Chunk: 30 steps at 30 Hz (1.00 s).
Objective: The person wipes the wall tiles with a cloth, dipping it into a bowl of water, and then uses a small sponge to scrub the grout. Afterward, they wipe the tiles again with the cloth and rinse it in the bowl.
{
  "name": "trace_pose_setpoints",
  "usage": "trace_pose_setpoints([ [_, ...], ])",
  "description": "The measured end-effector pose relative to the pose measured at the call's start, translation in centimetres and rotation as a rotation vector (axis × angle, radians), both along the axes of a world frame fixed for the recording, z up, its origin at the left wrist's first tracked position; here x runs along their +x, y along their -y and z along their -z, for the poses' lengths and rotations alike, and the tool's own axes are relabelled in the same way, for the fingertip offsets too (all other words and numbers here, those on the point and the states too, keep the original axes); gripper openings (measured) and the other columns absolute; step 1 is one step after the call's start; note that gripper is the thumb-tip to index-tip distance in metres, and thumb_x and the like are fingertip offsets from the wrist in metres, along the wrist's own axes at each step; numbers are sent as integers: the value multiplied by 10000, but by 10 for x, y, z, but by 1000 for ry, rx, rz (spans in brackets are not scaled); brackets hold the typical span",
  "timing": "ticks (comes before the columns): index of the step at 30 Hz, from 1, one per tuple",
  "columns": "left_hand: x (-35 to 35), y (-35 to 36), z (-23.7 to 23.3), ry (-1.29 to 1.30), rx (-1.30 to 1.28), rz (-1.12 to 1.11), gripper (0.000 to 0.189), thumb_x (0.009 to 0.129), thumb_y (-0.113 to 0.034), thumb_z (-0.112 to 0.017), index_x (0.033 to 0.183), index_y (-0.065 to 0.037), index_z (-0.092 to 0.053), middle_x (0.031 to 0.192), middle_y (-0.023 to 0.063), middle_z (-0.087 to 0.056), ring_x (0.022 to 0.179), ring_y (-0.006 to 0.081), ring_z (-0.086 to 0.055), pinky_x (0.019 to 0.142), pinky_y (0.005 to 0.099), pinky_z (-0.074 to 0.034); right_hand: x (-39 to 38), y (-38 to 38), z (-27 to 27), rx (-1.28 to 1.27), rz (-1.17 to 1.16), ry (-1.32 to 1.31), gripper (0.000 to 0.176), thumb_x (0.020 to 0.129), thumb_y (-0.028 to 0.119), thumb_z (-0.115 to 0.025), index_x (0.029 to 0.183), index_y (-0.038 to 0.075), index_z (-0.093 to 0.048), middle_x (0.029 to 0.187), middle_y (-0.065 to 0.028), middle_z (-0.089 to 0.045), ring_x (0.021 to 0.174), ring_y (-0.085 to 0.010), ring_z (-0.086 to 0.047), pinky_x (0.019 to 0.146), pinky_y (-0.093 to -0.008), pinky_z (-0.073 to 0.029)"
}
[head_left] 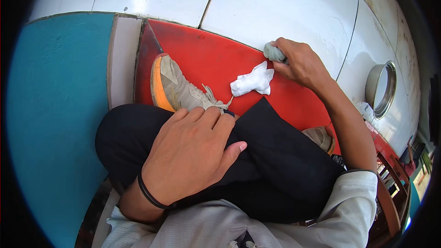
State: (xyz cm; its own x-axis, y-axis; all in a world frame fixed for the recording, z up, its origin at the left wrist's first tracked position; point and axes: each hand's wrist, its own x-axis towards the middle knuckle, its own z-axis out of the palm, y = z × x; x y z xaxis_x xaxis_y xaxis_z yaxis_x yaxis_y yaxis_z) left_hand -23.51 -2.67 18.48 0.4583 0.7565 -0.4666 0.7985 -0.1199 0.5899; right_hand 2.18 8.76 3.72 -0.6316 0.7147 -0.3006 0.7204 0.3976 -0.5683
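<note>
Right hand (301,64) has its fingers curled tight around a grey wad (274,53), down at the seam where the red floor (202,50) meets the white tiles (275,4). Left hand (193,151) lies flat on the black trouser leg (275,156), fingers together, holding nothing. Risk: the white crumpled rag (252,81) sits just beside the right hand and likely gets dragged, and the long reach may loosen the grip.

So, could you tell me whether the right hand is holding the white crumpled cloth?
No, the right hand grips a grey cloth, while the white cloth lies loose on the red surface.
</note>
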Motion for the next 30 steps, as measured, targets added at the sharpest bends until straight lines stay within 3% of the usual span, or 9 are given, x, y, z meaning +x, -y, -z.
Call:
trace_pose_setpoints([
  [7, 0, 1, 6, -26, 12, -22, 301, 907, -288, -717, 1033, -28, -632, 935, 124, -618, 883, 326, -615, 782, 428, -474, -28, -12, 4, 59, -90, 28, 274, 821, 141, -709, 987, 15, -532, 868, -198, -680, 853, -403, -666, 735, -485, -531],
  [15, 0, -2, 7, -34, -31, -47, 289, 919, -275, -705, 1037, -21, -631, 968, 142, -647, 902, 347, -620, 790, 437, -478, 55, 16, -10, -18, 21, 95, 404, 788, 79, -708, 1165, 18, -574, 975, -209, -676, 873, -420, -655, 761, -474, -520],
  [30, 6, -9, 7, -76, -62, -74, 297, 923, -239, -699, 1098, -10, -628, 1012, 161, -658, 875, 340, -635, 750, 411, -499, 131, 41, -18, -15, 108, 89, 356, 796, 102, -726, 1113, 18, -587, 969, -201, -674, 879, -410, -652, 775, -480, -520],
])
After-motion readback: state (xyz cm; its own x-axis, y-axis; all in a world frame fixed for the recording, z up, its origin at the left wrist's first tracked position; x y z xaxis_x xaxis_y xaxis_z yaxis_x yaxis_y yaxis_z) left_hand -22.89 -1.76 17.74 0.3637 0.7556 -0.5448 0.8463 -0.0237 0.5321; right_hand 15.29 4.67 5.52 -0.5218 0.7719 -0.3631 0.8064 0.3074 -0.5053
